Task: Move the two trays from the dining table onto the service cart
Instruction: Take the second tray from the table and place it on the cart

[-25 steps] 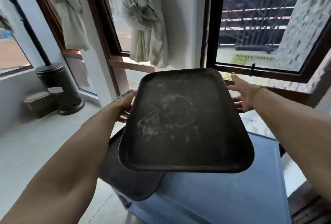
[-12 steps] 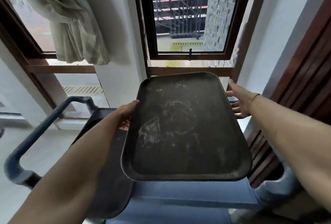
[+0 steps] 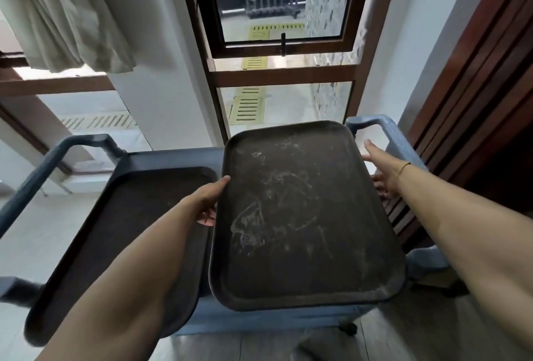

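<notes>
A dark, scuffed rectangular tray (image 3: 297,216) hangs level over the right half of the blue service cart (image 3: 259,317). My left hand (image 3: 209,202) grips its left edge, thumb on the rim. My right hand (image 3: 383,170) holds its right edge with fingers under it. A second dark tray (image 3: 121,231) lies on the left half of the cart top, partly hidden by my left forearm.
The cart has blue handles at the left (image 3: 57,156) and right (image 3: 386,135). A wall with a tall window (image 3: 282,43) stands just beyond it. Dark wooden panelling (image 3: 476,86) rises on the right, a pale curtain (image 3: 63,20) hangs upper left.
My view has swung right and dropped, so the whole cart top and the tray lying on it show. The held tray has come lower over the cart's right side.
</notes>
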Available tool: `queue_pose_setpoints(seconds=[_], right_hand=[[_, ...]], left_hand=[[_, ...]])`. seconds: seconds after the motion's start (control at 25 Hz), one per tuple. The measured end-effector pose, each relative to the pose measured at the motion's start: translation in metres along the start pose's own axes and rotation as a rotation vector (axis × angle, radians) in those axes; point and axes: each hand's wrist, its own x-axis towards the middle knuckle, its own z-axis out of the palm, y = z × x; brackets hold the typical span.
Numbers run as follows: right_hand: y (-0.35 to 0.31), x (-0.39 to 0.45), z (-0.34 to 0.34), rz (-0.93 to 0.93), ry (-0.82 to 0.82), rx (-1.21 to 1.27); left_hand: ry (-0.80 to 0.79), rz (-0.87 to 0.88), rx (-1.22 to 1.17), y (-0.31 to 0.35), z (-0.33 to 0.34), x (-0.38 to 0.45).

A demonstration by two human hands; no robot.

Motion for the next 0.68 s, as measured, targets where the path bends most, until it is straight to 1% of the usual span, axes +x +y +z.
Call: queue_pose_setpoints(seconds=[0.16,0.32,0.52,0.68], right_hand=[[0.027,0.017,0.006,0.051,-0.009,-0.021],[0.05,0.029,0.015,0.107,0.008,-0.022],[0.067,0.05,0.019,0.141,-0.016,-0.042],[0.074,0.067,0.019,0.155,0.015,-0.02]], left_hand=[[-0.04,-0.054,-0.003,-0.021,0.022,0.016],[-0.04,-0.071,0.045,-0.03,0.037,0.025],[-0.056,-0.111,0.083,-0.036,0.049,0.037],[-0.064,-0.116,0.088,-0.037,0.055,0.046]])
